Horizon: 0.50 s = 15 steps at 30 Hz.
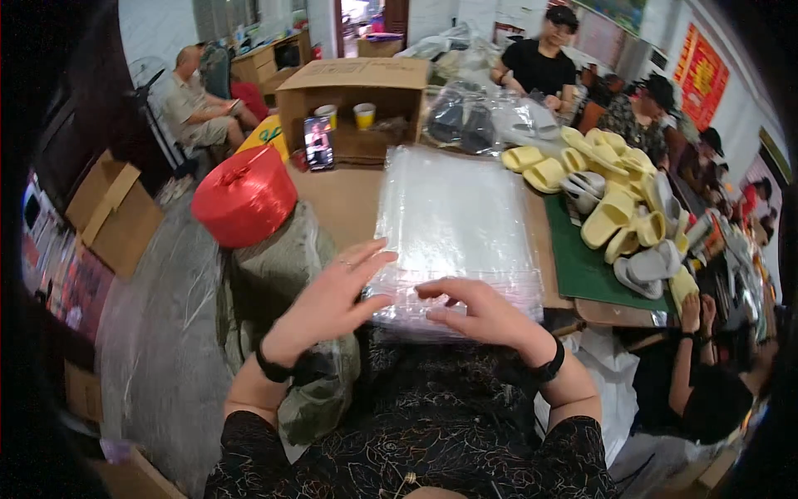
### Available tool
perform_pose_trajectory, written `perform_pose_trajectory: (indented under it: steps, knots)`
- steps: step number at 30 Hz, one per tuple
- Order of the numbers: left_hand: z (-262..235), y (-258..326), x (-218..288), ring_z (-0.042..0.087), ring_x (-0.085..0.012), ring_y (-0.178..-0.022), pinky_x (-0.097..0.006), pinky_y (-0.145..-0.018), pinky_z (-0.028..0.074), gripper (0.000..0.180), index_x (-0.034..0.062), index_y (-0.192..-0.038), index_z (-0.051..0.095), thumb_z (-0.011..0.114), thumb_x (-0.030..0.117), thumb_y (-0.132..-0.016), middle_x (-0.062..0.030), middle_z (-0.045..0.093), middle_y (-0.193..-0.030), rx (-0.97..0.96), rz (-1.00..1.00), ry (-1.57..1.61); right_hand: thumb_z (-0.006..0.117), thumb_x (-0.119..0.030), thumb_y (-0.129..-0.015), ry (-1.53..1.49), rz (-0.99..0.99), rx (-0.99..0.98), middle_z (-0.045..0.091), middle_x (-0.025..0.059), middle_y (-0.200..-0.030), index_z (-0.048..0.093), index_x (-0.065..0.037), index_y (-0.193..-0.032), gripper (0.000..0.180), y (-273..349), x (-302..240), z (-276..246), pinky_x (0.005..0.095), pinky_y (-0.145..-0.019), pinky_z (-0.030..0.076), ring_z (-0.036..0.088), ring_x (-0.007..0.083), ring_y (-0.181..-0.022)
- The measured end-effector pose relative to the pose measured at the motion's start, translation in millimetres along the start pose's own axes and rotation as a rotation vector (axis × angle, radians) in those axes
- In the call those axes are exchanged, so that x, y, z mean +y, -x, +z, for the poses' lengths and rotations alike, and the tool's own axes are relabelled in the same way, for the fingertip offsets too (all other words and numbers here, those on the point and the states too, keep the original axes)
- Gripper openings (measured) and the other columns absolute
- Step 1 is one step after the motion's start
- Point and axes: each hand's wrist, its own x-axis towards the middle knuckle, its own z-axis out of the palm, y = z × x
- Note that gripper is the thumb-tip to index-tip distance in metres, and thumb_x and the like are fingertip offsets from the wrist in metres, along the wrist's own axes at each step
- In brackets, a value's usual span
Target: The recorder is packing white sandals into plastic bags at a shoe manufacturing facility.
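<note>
A stack of clear plastic bags (453, 204) lies flat on the table in front of me, its near edge towards my body. My left hand (337, 287) is over the stack's near left corner, fingers apart and holding nothing. Above the near edge, my right hand (478, 309) has its fingers curved and spread from the thumb, with nothing visible in them. Whether either hand touches the top bag I cannot tell. Both wrists wear dark bands.
Left of the stack, a red twine spool (245, 198) rests on a greenish sack (278, 274). An open cardboard box (353, 75) stands behind, with a phone (318, 143) propped before it. Yellow and grey slippers (611, 212) pile up on a green board (582, 274) at right. Several people sit around.
</note>
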Motion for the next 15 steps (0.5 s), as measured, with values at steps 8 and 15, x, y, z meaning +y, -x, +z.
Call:
perform_pose_trajectory:
  steps: [8,15]
  knots:
    - [159.0,-84.7,-52.2,0.029,-0.042,-0.14,-0.053,-0.114,0.021,0.051,0.0108,-0.138,0.048,0.053,0.035,-0.094,-0.0192,0.037,-0.149,-0.092,0.026,-0.232,0.069,-0.03,-0.082,0.598,0.223,0.27,0.058,0.0177,-0.127,0.059,-0.003,-0.122,0.05,37.2,149.8,-8.6,0.0425,-0.1,0.043,0.052,0.034,-0.12]
    - [189.2,-72.2,-92.9,0.029,-0.0417,-0.139,-0.055,-0.115,0.016,0.05,0.0161,-0.138,0.051,0.054,0.037,-0.092,-0.0173,0.04,-0.149,-0.046,-0.004,-0.197,0.07,-0.033,-0.082,0.201,0.273,0.389,0.061,0.0167,-0.123,0.063,-0.005,-0.117,0.046,83.0,152.4,-36.3,0.0399,-0.098,0.045,0.056,0.0335,-0.114]
